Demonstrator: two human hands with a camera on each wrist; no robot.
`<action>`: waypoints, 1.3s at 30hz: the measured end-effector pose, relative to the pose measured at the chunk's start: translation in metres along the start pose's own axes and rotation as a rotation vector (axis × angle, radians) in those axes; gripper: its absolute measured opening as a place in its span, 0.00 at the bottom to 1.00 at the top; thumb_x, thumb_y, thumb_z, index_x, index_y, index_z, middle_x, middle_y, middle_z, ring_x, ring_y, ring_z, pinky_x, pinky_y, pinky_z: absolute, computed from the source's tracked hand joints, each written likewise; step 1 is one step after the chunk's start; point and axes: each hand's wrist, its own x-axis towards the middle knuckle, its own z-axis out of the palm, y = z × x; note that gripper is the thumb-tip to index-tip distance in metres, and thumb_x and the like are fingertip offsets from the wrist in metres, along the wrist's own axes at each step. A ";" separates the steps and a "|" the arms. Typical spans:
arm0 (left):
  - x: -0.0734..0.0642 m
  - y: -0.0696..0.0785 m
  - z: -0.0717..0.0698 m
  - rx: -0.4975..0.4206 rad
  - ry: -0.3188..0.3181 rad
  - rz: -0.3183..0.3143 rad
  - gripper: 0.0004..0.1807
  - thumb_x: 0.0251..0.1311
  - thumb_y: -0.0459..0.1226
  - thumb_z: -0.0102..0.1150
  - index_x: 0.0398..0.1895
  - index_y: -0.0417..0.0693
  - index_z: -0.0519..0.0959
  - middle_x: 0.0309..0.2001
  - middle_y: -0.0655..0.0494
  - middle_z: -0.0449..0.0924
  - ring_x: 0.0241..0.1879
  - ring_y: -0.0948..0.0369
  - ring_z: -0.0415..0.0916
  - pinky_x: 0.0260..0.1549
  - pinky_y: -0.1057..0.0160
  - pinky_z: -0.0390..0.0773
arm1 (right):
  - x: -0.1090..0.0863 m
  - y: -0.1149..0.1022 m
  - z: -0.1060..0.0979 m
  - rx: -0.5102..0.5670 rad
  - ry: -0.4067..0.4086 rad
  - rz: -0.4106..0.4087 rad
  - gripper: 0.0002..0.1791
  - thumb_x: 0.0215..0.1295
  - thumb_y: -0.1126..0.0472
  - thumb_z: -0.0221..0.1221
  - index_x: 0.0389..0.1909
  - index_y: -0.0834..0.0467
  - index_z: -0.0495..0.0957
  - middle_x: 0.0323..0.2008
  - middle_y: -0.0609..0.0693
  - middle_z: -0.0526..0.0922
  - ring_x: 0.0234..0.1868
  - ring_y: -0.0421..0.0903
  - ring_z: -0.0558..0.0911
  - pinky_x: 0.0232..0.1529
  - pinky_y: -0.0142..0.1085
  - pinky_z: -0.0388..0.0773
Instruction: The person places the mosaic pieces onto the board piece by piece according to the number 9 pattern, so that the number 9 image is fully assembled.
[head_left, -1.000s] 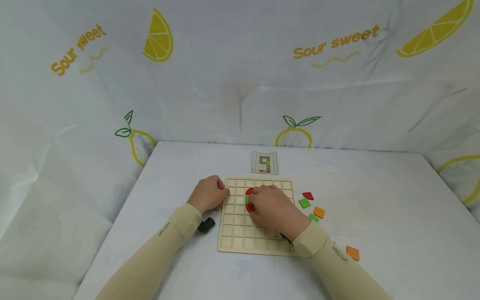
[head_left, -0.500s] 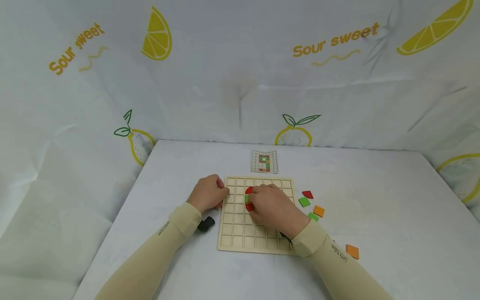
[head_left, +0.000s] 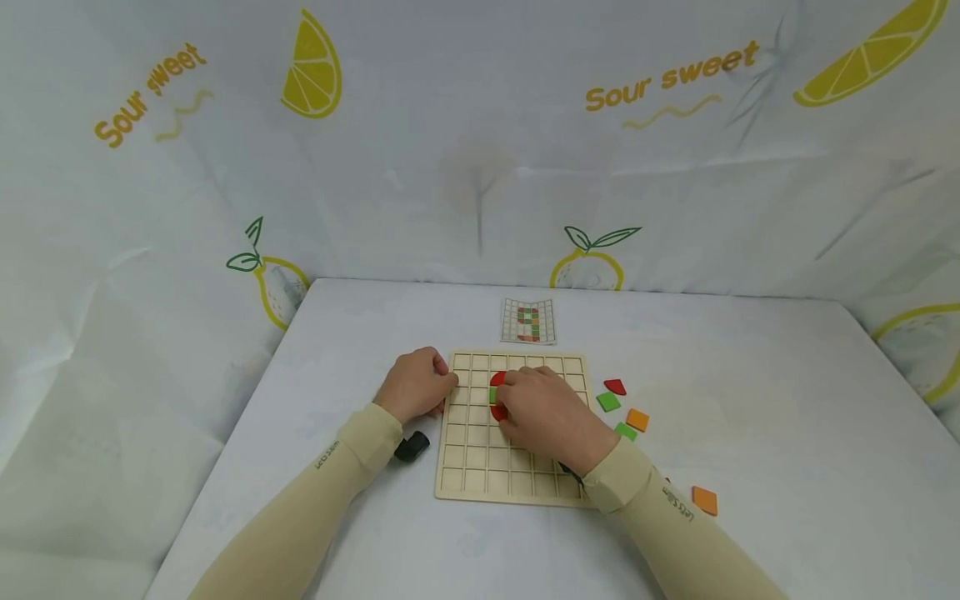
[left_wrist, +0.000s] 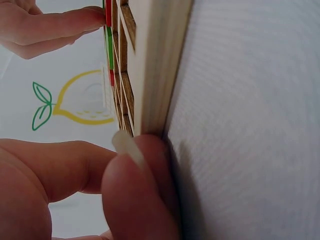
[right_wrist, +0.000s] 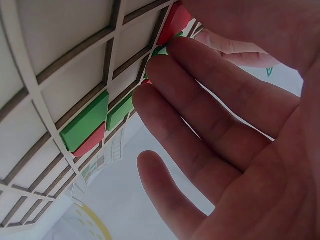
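Observation:
A pale wooden grid board (head_left: 467, 458) lies mid-table. My left hand (head_left: 416, 386) pinches its left edge; in the left wrist view a thumb (left_wrist: 132, 190) and a finger meet there. My right hand (head_left: 551, 412) rests over the board's middle, fingers only slightly bent. Under it a green square tile (head_left: 492, 395) sits between a red quarter-round tile (head_left: 498, 378) above and a red quarter-round tile (head_left: 498, 412) below. The right wrist view shows the fingertips touching these tiles, thumb by the near red one (right_wrist: 175, 22). Farther along sit more seated tiles, including a green tile (right_wrist: 85, 122).
Right of the board lie a red tile (head_left: 616, 387), green tiles (head_left: 608, 402), an orange tile (head_left: 637, 419) and a nearer orange tile (head_left: 704, 500). A pattern card (head_left: 528, 322) lies behind the board. Something black (head_left: 412, 447) shows beside my left wrist.
Both hands keep their places on the board, and no tile has visibly moved. The whole head view has shifted very slightly.

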 end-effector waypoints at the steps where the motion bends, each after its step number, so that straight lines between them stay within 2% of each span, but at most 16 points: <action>1: 0.000 0.000 0.000 -0.001 -0.001 0.001 0.08 0.71 0.41 0.61 0.41 0.46 0.78 0.21 0.53 0.83 0.20 0.60 0.81 0.23 0.66 0.77 | 0.000 0.000 0.000 -0.003 -0.002 0.003 0.05 0.67 0.59 0.70 0.31 0.52 0.86 0.32 0.43 0.81 0.37 0.45 0.78 0.52 0.45 0.79; 12: 0.000 -0.001 0.001 -0.006 -0.005 0.003 0.08 0.71 0.41 0.61 0.41 0.46 0.78 0.21 0.52 0.83 0.20 0.59 0.82 0.24 0.65 0.77 | -0.002 0.001 -0.001 -0.001 -0.004 -0.010 0.06 0.67 0.58 0.71 0.31 0.52 0.86 0.31 0.43 0.81 0.36 0.45 0.78 0.49 0.45 0.79; 16: 0.000 -0.001 0.002 -0.002 -0.008 0.004 0.08 0.71 0.41 0.61 0.42 0.45 0.78 0.21 0.52 0.83 0.20 0.59 0.82 0.24 0.65 0.77 | -0.008 0.010 -0.004 0.038 -0.014 0.012 0.02 0.66 0.59 0.69 0.34 0.51 0.88 0.31 0.41 0.81 0.34 0.42 0.77 0.48 0.44 0.79; 18: 0.000 -0.001 0.002 -0.001 -0.010 0.004 0.08 0.71 0.41 0.61 0.42 0.46 0.78 0.22 0.52 0.83 0.20 0.59 0.82 0.25 0.65 0.78 | -0.014 0.018 -0.007 0.063 -0.017 0.038 0.02 0.65 0.60 0.68 0.36 0.51 0.89 0.32 0.42 0.83 0.35 0.42 0.79 0.49 0.45 0.80; 21: 0.000 -0.001 0.002 0.001 -0.009 0.003 0.08 0.72 0.42 0.61 0.42 0.46 0.78 0.22 0.52 0.83 0.21 0.59 0.82 0.25 0.65 0.78 | -0.027 0.032 -0.013 0.088 -0.006 0.075 0.06 0.65 0.59 0.70 0.41 0.54 0.91 0.36 0.44 0.85 0.38 0.44 0.82 0.53 0.48 0.82; 26: 0.000 -0.001 0.002 0.008 -0.005 -0.001 0.08 0.73 0.41 0.61 0.42 0.46 0.79 0.23 0.52 0.84 0.21 0.60 0.82 0.25 0.66 0.79 | -0.055 0.057 -0.022 0.086 0.004 0.146 0.09 0.67 0.55 0.73 0.44 0.55 0.91 0.40 0.45 0.88 0.42 0.46 0.86 0.57 0.51 0.84; 34: 0.000 -0.002 0.002 0.002 -0.017 -0.007 0.09 0.73 0.42 0.60 0.43 0.45 0.79 0.24 0.52 0.84 0.22 0.59 0.83 0.25 0.65 0.80 | -0.108 0.081 -0.022 0.092 -0.005 0.205 0.08 0.65 0.57 0.73 0.42 0.55 0.90 0.39 0.43 0.86 0.40 0.42 0.84 0.48 0.45 0.85; 39: 0.001 -0.002 0.002 0.017 -0.017 -0.004 0.09 0.73 0.42 0.60 0.43 0.45 0.79 0.23 0.52 0.84 0.21 0.60 0.83 0.25 0.65 0.80 | -0.129 0.088 -0.022 0.100 -0.050 0.269 0.10 0.65 0.55 0.72 0.45 0.53 0.91 0.39 0.40 0.84 0.41 0.41 0.82 0.49 0.45 0.85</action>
